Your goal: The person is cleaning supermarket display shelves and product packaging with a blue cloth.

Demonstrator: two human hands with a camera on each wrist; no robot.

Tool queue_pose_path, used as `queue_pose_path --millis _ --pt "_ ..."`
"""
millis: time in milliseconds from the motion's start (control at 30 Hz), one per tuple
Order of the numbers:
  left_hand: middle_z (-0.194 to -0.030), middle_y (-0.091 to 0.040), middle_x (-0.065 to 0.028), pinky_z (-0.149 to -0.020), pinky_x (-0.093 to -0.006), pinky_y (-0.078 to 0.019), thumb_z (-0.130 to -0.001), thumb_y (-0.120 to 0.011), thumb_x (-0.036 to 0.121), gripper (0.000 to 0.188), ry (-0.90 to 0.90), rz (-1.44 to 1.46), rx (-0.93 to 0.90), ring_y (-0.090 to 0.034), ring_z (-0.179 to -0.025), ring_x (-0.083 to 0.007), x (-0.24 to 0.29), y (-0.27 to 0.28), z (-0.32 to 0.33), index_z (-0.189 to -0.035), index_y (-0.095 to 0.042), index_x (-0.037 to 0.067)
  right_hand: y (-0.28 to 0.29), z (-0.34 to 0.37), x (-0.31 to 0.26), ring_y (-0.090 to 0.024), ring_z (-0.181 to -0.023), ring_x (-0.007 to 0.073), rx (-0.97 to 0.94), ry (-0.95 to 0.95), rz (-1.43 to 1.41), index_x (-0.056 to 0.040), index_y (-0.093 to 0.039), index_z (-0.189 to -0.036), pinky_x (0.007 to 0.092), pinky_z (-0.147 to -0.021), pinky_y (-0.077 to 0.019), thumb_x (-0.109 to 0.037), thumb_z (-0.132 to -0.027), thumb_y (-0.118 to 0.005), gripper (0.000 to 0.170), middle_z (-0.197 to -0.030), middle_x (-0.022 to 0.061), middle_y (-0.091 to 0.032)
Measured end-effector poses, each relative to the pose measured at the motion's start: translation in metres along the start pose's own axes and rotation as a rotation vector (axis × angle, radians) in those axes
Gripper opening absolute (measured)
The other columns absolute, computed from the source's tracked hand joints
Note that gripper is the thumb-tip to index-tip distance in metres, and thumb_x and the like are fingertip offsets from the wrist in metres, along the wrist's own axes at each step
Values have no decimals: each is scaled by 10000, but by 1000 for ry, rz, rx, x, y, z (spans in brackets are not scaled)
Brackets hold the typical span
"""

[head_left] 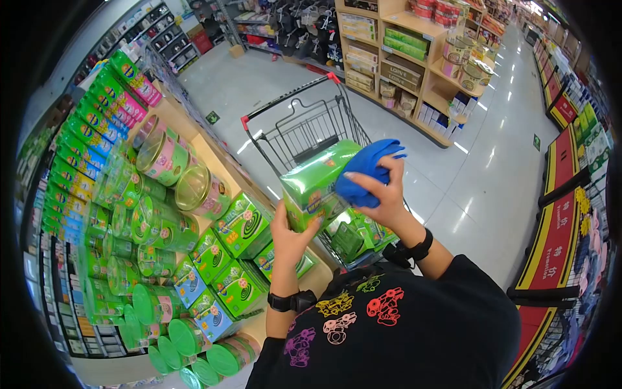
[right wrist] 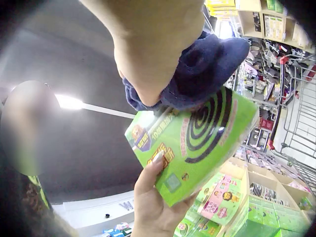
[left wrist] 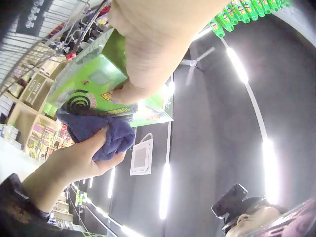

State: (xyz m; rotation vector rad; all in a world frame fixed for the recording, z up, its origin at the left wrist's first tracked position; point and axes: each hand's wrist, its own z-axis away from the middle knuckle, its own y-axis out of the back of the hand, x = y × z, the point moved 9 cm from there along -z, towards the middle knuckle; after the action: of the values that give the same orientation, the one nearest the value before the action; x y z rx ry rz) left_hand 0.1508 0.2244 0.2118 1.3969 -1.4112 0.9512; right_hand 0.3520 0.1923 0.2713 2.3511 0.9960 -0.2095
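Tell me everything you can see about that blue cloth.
The blue cloth looks soft and slightly fuzzy, bunched into folds, with frayed-looking tips at one end. The right hand grips it against a green box, covering part of its printed face; the left hand holds that box.

A wood-topped display stand (head_left: 208, 153) is shown at the left: green and blue mosquito-coil boxes (head_left: 234, 287) are set close together, with round lidded tubs (head_left: 163, 223) massed beside them. The glossy tiled floor (head_left: 447, 188) is occupied by a wire shopping cart (head_left: 295, 134).
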Motion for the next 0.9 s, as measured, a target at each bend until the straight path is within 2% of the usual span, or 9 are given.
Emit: queue_pose_path --millis 133,167,267,367,500,633,667,767,900 --pt "-1011 -588 -93 -832 -314 -445 -600 -732 39 544 -119 -404 43 -569 -948 -189 20 5 3 -1107 -536 25 24 -5 43 -463 -968 308 329 -264 -436 -130 -611 -999 374 -868 -385 -20 -560 -599 452 -1033 134 -445" --pt "-1015 -586 -91 -833 -317 -448 -596 -730 39 545 -166 -493 37 -566 -946 -185 24 3 4 -1108 -542 17 26 -11 38 -472 -966 306 277 -241 -422 -131 -611 -1004 369 -861 -393 -26 -561 -603 456 -1030 134 -448" --pt "-985 -597 -125 -806 -359 -448 -525 -745 43 617 -311 -646 107 -567 -916 -297 36 -2 6 -1111 -554 67 29 -26 15 -501 -948 307 100 -116 -268 -146 -614 -1023 365 -840 -421 -55 -568 -623 463 -1024 136 -461" --pt "-986 -598 -123 -797 -367 -448 -519 -752 45 622 -418 -675 125 -566 -910 -306 46 -9 6 -1110 -561 72 17 -31 -12 -506 -929 312 -114 -33 -379 -164 -616 -1028 374 -842 -425 -71 -568 -644 470 -1012 140 -465" --pt "-1027 -601 -124 -814 -367 -448 -539 -763 55 596 -476 -652 110 -568 -936 -307 46 -7 6 -1100 -563 61 15 -38 -12 -498 -939 315 -154 -16 -243 -171 -639 -1003 377 -835 -419 -93 -564 -664 446 -1018 131 -461" --pt "-1050 -601 -121 -830 -365 -443 -549 -764 48 584 -486 -685 108 -566 -954 -306 52 -5 7 -1098 -563 53 13 -35 -1 -508 -929 309 -150 -62 98 -190 -630 -1020 372 -792 -440 -99 -558 -696 475 -1022 132 -472" --pt "-1051 -601 -120 -834 -366 -441 -550 -762 44 582 -478 -677 108 -565 -957 -305 50 -3 6 -1097 -563 52 13 -34 -9 -505 -884 293 -111 25 56 -210 -597 -1036 378 -735 -441 -126 -567 -711 490 -1030 96 -470" --pt "-1055 -601 -118 -841 -366 -437 -550 -758 38 579 -458 -672 113 -564 -959 -304 48 -2 4 -1095 -563 50 20 -35 -43 -506 -869 287 -216 142 -276 -211 -592 -1032 378 -715 -439 -120 -570 -707 484 -1034 98 -470" --pt "-1056 -600 -119 -846 -364 -434 -545 -755 36 580 -520 -712 88 -564 -955 -302 56 -5 5 -1092 -564 47 18 -36 -23 -506 -868 280 -158 120 -45 -207 -583 -1013 375 -704 -442 -124 -577 -710 461 -1039 90 -470"
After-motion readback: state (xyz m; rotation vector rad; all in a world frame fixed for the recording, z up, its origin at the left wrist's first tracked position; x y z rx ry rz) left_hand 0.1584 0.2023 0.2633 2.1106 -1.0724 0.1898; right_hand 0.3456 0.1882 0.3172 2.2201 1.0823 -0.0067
